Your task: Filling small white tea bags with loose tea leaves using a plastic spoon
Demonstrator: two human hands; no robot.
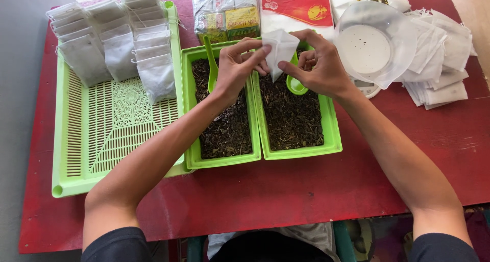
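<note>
So, quick rundown of the setup:

bag: small white paper pouch [279, 48] held up over the two green tubs, so spills drop back in.
left hand [236, 70]: grip pinched on the pouch's left edge.
right hand [319, 65]: grip pinched on the right edge, apparently spreading the mouth.
tubs: left tub [190, 114] and right tub [332, 129] of dark dried leaves sit side by side, a green scoop [296, 83] in reach.
tray: green slotted tray [102, 139] on the red counter [306, 190] carries rows of pouches [117, 42].
spares: flat pouches [439, 63] stacked right.

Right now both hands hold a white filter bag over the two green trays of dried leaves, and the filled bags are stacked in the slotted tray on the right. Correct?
Not quite. The head view shows the filled bags in the slotted tray on the left. Otherwise right: the left hand and right hand hold the white filter bag over the two green trays.
</note>
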